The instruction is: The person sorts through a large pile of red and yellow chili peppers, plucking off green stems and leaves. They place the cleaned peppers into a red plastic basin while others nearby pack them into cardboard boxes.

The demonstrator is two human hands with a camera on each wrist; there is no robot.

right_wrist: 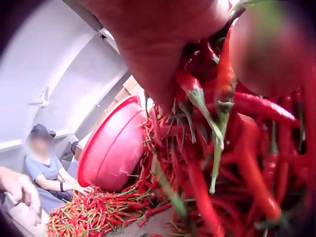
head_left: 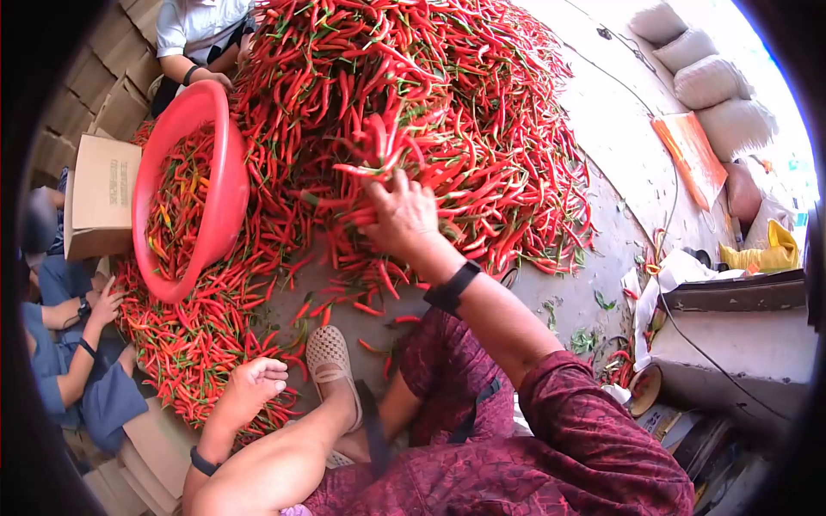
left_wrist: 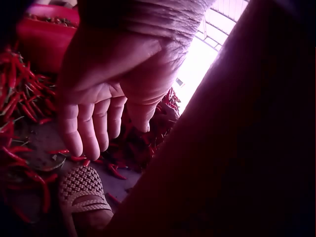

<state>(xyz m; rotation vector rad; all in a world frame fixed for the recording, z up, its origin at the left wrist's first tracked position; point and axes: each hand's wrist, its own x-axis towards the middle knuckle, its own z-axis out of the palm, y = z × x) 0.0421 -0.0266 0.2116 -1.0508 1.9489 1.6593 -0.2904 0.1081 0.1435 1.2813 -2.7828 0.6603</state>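
Note:
A large heap of red chili peppers with green stems rises in front of me. My right hand is at the near face of the heap and grips some chilies at its fingertips. In the right wrist view, chilies stick out below the right hand, and its fingertips are mostly hidden. My left hand is held above the knee, over a lower spread of chilies. Seen from the left wrist, the left hand has loosely bent fingers and holds nothing.
A red plastic basin with chilies in it leans left of the heap, by a cardboard box. Other people sit at the left and far left corner. Filled sacks line the right side. My woven shoe stands among loose chilies.

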